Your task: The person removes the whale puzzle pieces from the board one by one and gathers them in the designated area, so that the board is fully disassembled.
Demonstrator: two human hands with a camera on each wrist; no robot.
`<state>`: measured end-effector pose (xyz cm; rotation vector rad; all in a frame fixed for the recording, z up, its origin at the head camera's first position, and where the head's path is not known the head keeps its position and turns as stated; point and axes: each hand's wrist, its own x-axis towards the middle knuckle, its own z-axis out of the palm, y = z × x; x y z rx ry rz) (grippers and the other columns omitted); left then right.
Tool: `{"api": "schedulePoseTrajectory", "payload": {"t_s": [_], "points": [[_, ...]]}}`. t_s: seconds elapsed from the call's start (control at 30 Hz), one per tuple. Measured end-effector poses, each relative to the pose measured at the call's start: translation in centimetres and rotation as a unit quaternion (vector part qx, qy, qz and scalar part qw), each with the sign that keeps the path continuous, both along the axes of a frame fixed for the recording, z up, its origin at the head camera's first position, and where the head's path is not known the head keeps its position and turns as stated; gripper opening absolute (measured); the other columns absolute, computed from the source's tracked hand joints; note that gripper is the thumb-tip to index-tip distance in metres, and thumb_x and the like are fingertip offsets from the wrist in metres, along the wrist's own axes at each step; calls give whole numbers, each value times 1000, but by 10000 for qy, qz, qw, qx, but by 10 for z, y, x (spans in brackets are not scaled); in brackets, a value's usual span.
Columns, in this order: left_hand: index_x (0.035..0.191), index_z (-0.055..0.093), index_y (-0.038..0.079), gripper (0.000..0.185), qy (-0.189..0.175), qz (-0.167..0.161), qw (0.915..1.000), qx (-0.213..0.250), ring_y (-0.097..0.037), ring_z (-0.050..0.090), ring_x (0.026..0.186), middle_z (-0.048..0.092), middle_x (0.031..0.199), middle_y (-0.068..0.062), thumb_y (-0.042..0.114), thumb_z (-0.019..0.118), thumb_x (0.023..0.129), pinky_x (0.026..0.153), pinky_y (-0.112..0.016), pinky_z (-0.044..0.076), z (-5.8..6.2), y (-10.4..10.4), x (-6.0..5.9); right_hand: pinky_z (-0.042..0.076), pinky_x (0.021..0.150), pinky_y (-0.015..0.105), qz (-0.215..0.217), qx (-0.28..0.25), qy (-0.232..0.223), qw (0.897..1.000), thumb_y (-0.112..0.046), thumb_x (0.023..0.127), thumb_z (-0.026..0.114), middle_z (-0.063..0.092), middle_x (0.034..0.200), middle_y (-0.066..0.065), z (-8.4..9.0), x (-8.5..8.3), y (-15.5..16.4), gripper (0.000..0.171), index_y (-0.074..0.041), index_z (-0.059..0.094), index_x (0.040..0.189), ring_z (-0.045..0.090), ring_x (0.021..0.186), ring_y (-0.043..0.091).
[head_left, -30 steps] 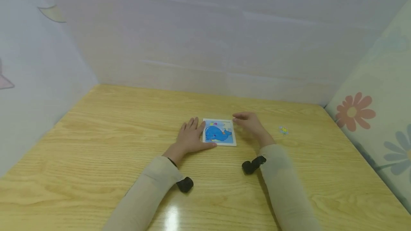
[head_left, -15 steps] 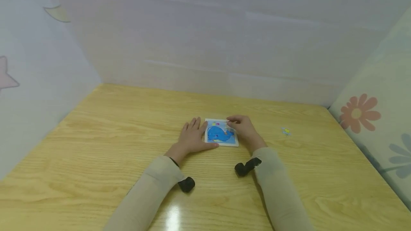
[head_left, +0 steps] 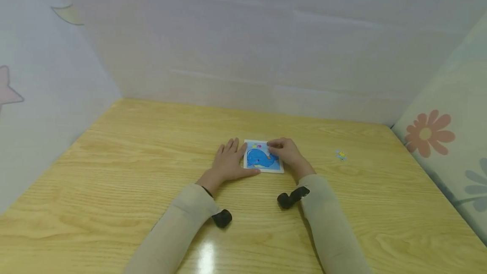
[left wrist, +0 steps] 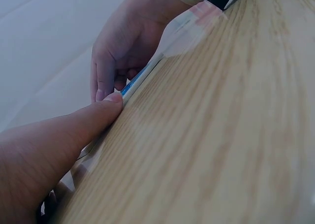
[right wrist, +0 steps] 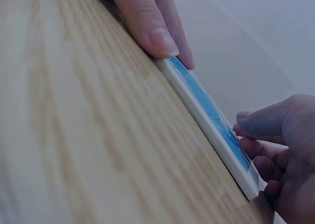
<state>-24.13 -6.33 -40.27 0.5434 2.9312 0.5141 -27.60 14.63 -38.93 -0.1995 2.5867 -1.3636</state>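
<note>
A small square picture puzzle [head_left: 260, 158] showing a blue whale in a white frame lies flat on the wooden table. Against its left side rests my left hand [head_left: 228, 165], fingers spread and fairly straight, thumb along the near edge. My right hand [head_left: 288, 152] is over the upper right corner, its thumb and forefinger pinched together at the picture's surface. The puzzle piece between them is mostly hidden by the fingers. In the right wrist view the right hand's curled fingers [right wrist: 268, 160] lie close beside the frame's end.
A loose puzzle piece [head_left: 341, 154] with a yellow sun-like shape lies on the table to the right of the puzzle. Pale cloth walls [head_left: 228, 45] stand behind and at both sides of the wooden table [head_left: 152, 147].
My right hand has moved left from beside the puzzle onto its upper right corner. The left hand stays at the left side. The view has shifted slightly.
</note>
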Motion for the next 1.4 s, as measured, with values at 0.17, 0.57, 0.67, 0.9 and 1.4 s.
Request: {"api": "schedulePoseTrajectory", "payload": {"t_s": [0.17,0.57,0.67,0.9,1.4], "points": [[150,18,14,98,-51,39,10000,-20,-30,1,146,7,157,-15,71,52,78,116,-50,4,1,0,0,40,103,44,-50,9,-66,10000,-12,93,53,56,128,18,1,0,-2,31,2,61,120,47,124,32],[150,19,14,97,-70,43,10000,2,-31,3,146,8,157,-16,70,53,78,116,-50,5,3,0,2,40,102,44,-303,32,2,9995,-13,92,55,58,122,18,-4,-5,-5,30,-1,62,118,51,115,30],[150,19,14,97,-80,50,10000,1,-30,2,146,8,157,-16,70,53,78,116,-50,5,4,0,2,41,100,43,-412,-85,40,9991,-12,92,56,59,120,17,-5,-7,-6,28,-1,62,117,52,111,28],[150,20,15,97,-71,95,9999,48,-31,3,146,8,157,-16,69,54,77,116,-50,5,5,0,2,42,89,36,-558,99,228,9981,-10,89,59,60,109,13,-5,-8,-9,23,-4,63,111,49,99,24],[150,20,13,97,2,35,10000,19,-31,4,146,9,156,-16,69,53,78,116,-51,5,3,0,1,43,91,37,-551,236,414,9973,-6,87,61,59,108,13,-4,-7,-14,26,-4,60,114,50,99,25]]}}
